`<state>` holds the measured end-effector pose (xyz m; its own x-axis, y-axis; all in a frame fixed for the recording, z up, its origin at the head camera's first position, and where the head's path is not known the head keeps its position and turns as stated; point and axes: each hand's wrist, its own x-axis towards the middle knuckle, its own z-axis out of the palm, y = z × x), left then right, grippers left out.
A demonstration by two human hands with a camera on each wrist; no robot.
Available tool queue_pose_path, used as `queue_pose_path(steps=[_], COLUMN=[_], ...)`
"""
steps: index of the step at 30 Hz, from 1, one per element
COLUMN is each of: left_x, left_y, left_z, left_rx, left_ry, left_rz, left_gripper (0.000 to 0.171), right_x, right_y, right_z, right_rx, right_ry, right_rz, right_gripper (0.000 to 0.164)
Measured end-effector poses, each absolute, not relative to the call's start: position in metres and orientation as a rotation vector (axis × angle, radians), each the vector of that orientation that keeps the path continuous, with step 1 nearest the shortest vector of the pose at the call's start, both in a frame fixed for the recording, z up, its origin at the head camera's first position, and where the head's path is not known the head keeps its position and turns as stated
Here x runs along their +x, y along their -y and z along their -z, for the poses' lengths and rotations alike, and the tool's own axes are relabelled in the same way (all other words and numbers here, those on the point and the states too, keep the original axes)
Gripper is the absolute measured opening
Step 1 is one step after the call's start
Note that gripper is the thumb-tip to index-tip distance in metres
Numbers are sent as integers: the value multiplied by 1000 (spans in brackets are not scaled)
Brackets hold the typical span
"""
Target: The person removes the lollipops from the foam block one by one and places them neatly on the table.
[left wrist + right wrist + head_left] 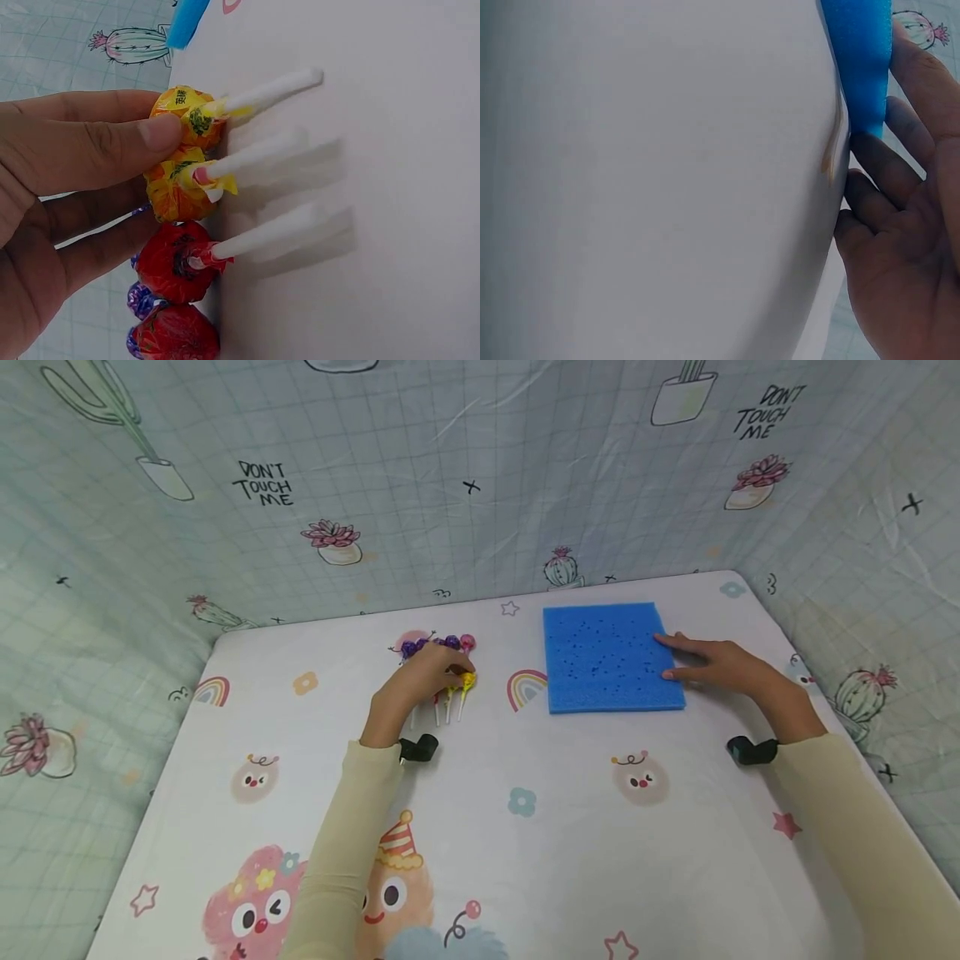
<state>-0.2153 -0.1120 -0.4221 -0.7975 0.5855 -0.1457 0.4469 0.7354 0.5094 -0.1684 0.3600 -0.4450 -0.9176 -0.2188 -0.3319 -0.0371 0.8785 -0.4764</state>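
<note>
My left hand (423,681) is over a small group of wrapped lollipops lying on the table. In the left wrist view, its thumb and fingers pinch a yellow lollipop (201,126) whose white stick points away from the palm. A second yellow lollipop (174,196) touches it, with red lollipops (174,262) alongside. Behind them lie purple lollipops (452,642) and a pink one (468,642). My right hand (720,667) rests with extended fingers at the right edge of a blue foam block (615,672) dotted with small holes.
A white table (480,877) printed with cartoon figures, rainbows and stars carries everything. Patterned cloth (420,527) hangs along its back and sides. The foam block lies to the right of the lollipops, near the table's back edge.
</note>
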Motion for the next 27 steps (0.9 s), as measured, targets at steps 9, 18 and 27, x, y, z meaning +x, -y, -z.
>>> queue_pose_path(steps=[9,18,27], left_x=[-213,-211,-201], left_y=[113,114,126], left_z=[422,422,410], left_rx=[797,773,800], left_ry=[-2654,-2651,-2724], left_rz=[-661,-674,-703], left_gripper=[20,27,43], right_x=[-169,-173,-157], right_y=[-358,-355,-372], right_z=[443,445,454], right_rx=[-243,-272,-224], right_ry=[-2672,-2657,-2695], right_rz=[647,667,818], right_gripper=[85,85,86])
